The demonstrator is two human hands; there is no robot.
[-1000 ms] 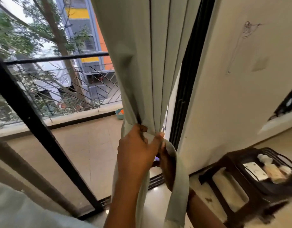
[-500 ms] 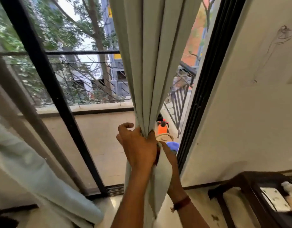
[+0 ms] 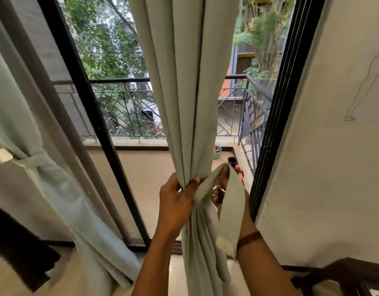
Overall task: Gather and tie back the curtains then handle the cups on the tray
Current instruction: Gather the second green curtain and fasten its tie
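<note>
Currently on the curtain step: the right curtain [image 3: 180, 82] hangs in front of the open balcony door, gathered into a tight bunch. The left hand [image 3: 177, 201] is clamped around the bunch at its narrowest point, fingers and thumb wrapped round the folds. The tie band [image 3: 232, 210], same pale cloth, comes off the bunch and drapes over the raised fingers [image 3: 223, 178] of the right hand [image 3: 220, 193], which sits just beside and behind the curtain. It is mostly hidden by the cloth, so I cannot tell whether it pinches the band or only carries it. The left curtain [image 3: 45, 184] looks already tied, cinched by its own band [image 3: 32, 165].

Likely next: bring the band round the bunch and fasten it, with the left hand gripping so the folds don't spread. The cups and tray are not in view, so that part is not yet started.

Room: black door frame [image 3: 94, 124], pale wall [image 3: 333, 167] at right with a pencil sketch [image 3: 367, 82], and a balcony railing [image 3: 128, 112] with trees beyond. There is a light floor [image 3: 175, 274] and a dark piece of furniture [image 3: 338, 272] at lower right, cut off.
</note>
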